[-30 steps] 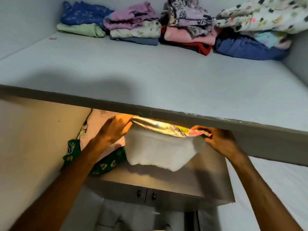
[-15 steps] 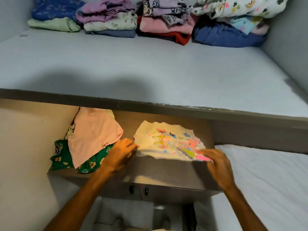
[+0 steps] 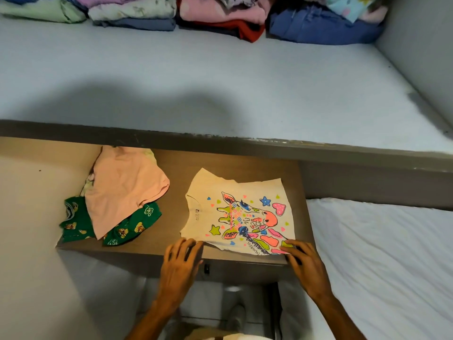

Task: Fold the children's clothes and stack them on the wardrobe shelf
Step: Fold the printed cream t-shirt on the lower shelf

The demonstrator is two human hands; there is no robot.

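A white children's T-shirt (image 3: 240, 217) with a bright giraffe print lies spread flat, print up, on a brown cabinet top (image 3: 245, 163). My left hand (image 3: 180, 263) rests at the near edge by the shirt's near-left corner, fingers apart, fingertips just touching the cloth. My right hand (image 3: 306, 266) is at the near-right corner with its fingers over the hem. The wardrobe shelf (image 3: 220, 82) lies above, with folded clothes stacks (image 3: 220, 18) along its back wall.
A loose pink garment (image 3: 125, 187) lies over a green printed one (image 3: 132, 227) on the left of the cabinet top. The shelf's dark front edge (image 3: 220, 143) overhangs the back of the cabinet. A white-sheeted bed (image 3: 380, 253) is to the right.
The T-shirt was held up hanging under the shelf edge, then lowered; now it lies flat, print up. Both hands have drawn back to its near edge and the view has tilted down.
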